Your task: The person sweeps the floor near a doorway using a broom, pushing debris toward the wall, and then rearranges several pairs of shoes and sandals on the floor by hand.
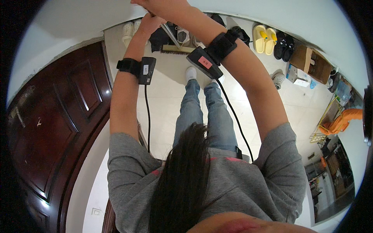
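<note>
A broom with a metal handle (170, 33) and a wide, dark-bristled head (178, 49) leans near the top of the view, its bristles towards the shoes along the wall. My left hand (152, 22) is closed around the handle's upper part. Above it my right hand (158, 5) also grips the handle, partly cut off by the picture's top edge. Both wrists wear black straps with small boxes and cables. A dark cloth or bag (159, 38) lies beside the broom head, and white-grey sneakers (183, 36) stand behind it.
Yellow slides (264, 39), black clogs (283, 46) and pale clogs (128, 32) line the wall. An open cardboard box (300, 59), a white box (297, 76) and a single patterned shoe (278, 80) are at the right. A dark wooden door (58, 116) stands at the left; a yellow rack (327, 119) is farther right.
</note>
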Action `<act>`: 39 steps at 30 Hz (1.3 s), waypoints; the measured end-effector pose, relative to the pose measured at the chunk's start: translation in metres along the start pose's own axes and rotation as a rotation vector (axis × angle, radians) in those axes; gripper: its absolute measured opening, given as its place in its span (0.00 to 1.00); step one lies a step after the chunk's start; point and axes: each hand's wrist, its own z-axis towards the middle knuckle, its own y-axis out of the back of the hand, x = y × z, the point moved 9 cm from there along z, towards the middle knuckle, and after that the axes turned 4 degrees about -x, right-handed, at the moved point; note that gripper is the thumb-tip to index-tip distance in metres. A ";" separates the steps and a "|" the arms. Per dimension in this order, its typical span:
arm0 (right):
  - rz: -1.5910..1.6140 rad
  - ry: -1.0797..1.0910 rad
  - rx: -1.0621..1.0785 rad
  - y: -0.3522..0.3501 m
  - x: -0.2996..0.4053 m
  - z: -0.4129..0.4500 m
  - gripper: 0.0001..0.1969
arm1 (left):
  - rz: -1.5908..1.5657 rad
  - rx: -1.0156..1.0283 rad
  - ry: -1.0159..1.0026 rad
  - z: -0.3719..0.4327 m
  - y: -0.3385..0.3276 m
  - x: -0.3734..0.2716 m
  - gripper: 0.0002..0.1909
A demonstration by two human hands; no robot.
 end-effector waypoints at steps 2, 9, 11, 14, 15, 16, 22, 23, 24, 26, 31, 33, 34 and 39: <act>0.003 0.009 0.007 -0.004 -0.001 0.004 0.17 | 0.072 0.023 0.007 0.007 0.006 0.010 0.11; -0.028 -0.024 -0.006 -0.006 -0.017 0.018 0.17 | 0.269 0.170 -0.037 0.024 0.013 0.004 0.06; -0.001 -0.024 0.029 -0.010 -0.008 0.022 0.16 | 0.380 0.189 -0.122 0.027 0.024 0.013 0.07; 0.007 -0.055 0.024 -0.019 -0.017 0.025 0.16 | 0.276 0.045 0.083 0.026 0.037 0.019 0.07; 0.012 -0.055 0.004 -0.020 -0.015 0.026 0.16 | 0.264 -0.024 0.084 0.022 0.046 0.016 0.06; 0.015 -0.055 0.003 -0.021 -0.013 0.028 0.16 | 0.252 -0.094 0.084 0.020 0.055 0.014 0.06; 0.148 -0.052 -0.053 -0.017 -0.014 0.022 0.13 | 0.506 -0.250 -0.183 0.006 0.063 -0.010 0.13; 0.156 -0.070 -0.100 -0.016 -0.038 0.011 0.12 | 0.501 -0.234 -0.195 0.005 0.050 -0.010 0.13; 0.194 -0.066 -0.126 -0.024 -0.055 0.001 0.12 | 0.498 -0.330 -0.112 -0.006 0.057 0.003 0.15; 0.106 -0.155 -0.139 -0.028 -0.100 -0.028 0.11 | 0.503 -0.433 0.037 -0.025 0.057 0.015 0.15; -0.064 -0.329 -0.100 -0.043 -0.199 -0.137 0.09 | 0.333 -0.277 0.212 -0.035 -0.002 0.122 0.14; -0.136 -0.441 0.088 -0.060 -0.251 -0.184 0.09 | 0.312 -0.195 0.226 -0.029 -0.043 0.151 0.14; -0.140 -0.444 0.098 -0.065 -0.265 -0.203 0.09 | 0.348 -0.117 0.300 -0.030 -0.059 0.173 0.14; -0.066 -0.638 0.396 -0.131 -0.343 -0.296 0.09 | 0.120 -0.001 0.596 -0.025 -0.125 0.295 0.12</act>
